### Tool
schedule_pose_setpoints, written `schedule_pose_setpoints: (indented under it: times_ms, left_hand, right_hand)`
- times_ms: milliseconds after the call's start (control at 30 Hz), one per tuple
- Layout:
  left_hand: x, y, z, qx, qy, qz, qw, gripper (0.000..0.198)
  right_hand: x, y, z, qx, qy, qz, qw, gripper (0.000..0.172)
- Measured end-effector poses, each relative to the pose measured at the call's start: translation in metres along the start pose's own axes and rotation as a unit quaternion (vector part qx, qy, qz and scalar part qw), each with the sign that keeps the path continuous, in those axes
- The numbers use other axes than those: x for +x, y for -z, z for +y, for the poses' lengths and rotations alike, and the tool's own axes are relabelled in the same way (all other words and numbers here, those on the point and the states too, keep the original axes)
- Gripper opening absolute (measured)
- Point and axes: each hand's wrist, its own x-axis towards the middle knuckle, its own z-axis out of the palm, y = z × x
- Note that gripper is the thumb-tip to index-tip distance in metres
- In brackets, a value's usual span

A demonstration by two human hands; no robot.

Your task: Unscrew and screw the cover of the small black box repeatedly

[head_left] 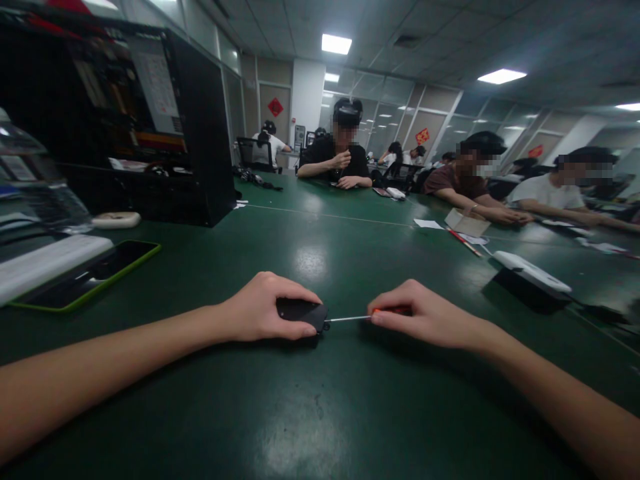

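In the middle of the head view, a small flat black case (303,315) with a little loop at its right end lies in the grip of my left hand (263,308). The thumb is on its near side and the fingers are on its far side. My right hand (417,313) is closed around the orange-red handle of a screwdriver (350,319). Its thin metal shaft points left, and the tip meets the loop end of the case. Whether the tip sits in a slot or screw cannot be made out. Most of the handle is hidden by my fingers.
On the green table (300,413), a black computer case (197,127) stands open at the left. Near it are a green-edged phone (125,257), a white slab (55,263) and a clear bottle (40,180). A white device (530,270) lies at the right. Several people sit across the table.
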Motion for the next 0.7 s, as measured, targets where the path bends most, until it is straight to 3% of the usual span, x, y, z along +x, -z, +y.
schedule_pose_setpoints:
  times_ms: [100, 233, 333, 533, 700]
  left_hand:
    - [0.000, 0.000, 0.000, -0.001, -0.004, 0.001, 1.000, 0.042]
    - [0.000, 0.000, 0.000, 0.000, -0.003, -0.003, 1.000, 0.043]
    - [0.001, 0.000, 0.001, -0.001, -0.003, -0.003, 1.000, 0.044]
    - [0.001, 0.000, 0.002, -0.011, -0.003, 0.006, 1.000, 0.040]
    - [0.000, 0.000, -0.001, -0.007, -0.005, 0.003, 1.000, 0.042]
  right_hand:
    - [0.006, -0.004, 0.004, 0.071, -0.039, -0.059, 0.995, 0.053]
    - [0.003, -0.005, -0.002, -0.046, 0.040, 0.003, 0.998, 0.042]
    - [0.001, -0.012, -0.011, -0.124, 0.062, 0.030, 0.990, 0.038]
    - [0.007, -0.034, -0.021, -0.128, 0.059, 0.025, 0.990, 0.037]
    - [0.003, -0.022, -0.014, -0.193, 0.078, 0.045, 0.977, 0.034]
